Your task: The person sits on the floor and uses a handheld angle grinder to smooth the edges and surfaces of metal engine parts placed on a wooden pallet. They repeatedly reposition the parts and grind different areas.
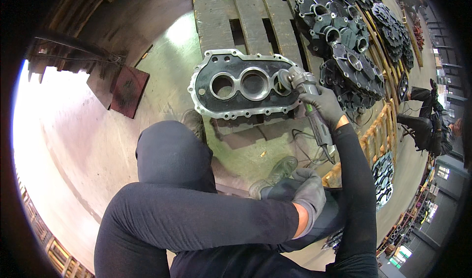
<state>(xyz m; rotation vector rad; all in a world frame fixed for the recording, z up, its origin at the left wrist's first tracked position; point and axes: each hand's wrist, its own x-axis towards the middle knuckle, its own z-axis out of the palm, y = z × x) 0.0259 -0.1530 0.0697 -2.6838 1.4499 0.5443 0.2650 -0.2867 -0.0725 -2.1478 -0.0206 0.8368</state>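
Grinder [309, 106] in the right hand [322, 105], fingers clamped round its body, its head pressed at the right end of the grey housing plate [243, 84]. That plate lies on the edge of a wooden pallet [246, 12], its long axis running left to right, three bores in a row, all of it lying leftward of the tool's head. The right hand is the nearer by far; the left hand [309, 193] rests curled and holding nothing (down by the knee), well apart from the plate. Dark castings [354, 57] are stacked beyond the right hand.
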